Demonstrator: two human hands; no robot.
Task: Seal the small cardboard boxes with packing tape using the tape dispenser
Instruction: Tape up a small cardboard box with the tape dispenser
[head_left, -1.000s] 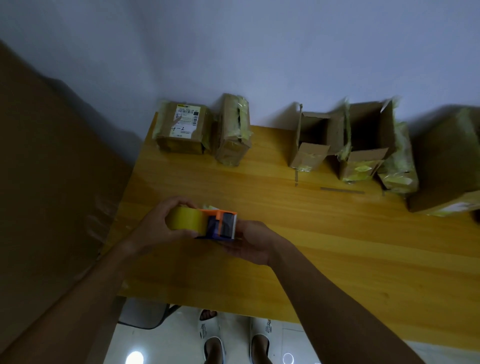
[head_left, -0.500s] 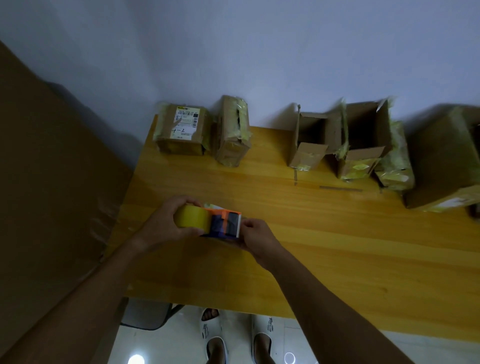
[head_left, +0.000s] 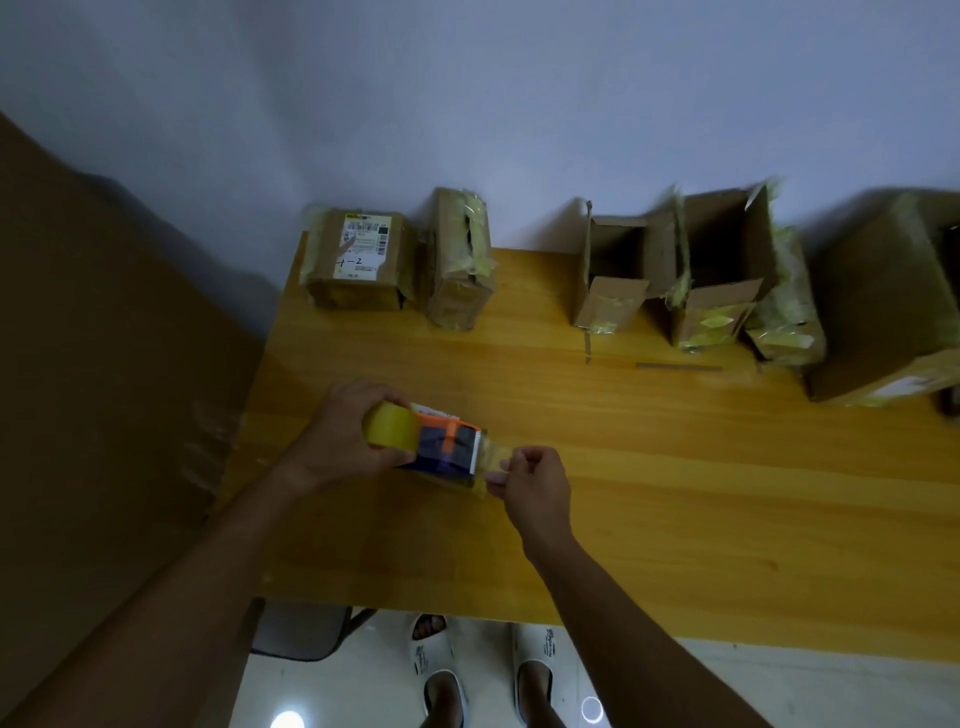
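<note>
Fingers of your left hand (head_left: 349, 446) curl round the yellow tape roll (head_left: 390, 432) at the back of the tape dispenser (head_left: 440, 448), thumb on the near side, the rest wrapped over the far side. That hold carries the tool just above the wooden table (head_left: 675, 499), near its front left corner. Judging by its plastic frame, the dispenser will be light and stiff, so a grip on the roll or the body behind it should be enough; keep your skin off the toothed blade at the front edge. Its long axis runs left to right and slightly toward you, roll end at your left palm, blade end pointing at your right hand (head_left: 535, 483).

Just beyond the blade, your right thumb and forefinger pinch the free end of the clear tape strip (head_left: 491, 460), the other fingers curled loosely beneath. That film looks thin, limp and sticky; it will likely fold onto itself if you let it go slack, so keep it taut.

Well beyond both sets of fingertips, along the wall, stand the boxes: a labelled box (head_left: 358, 260) and a narrow taped one (head_left: 460, 260) past your left hand, two open cardboard boxes (head_left: 613, 270) (head_left: 719, 265) past your right, flaps up and unsealed.
</note>
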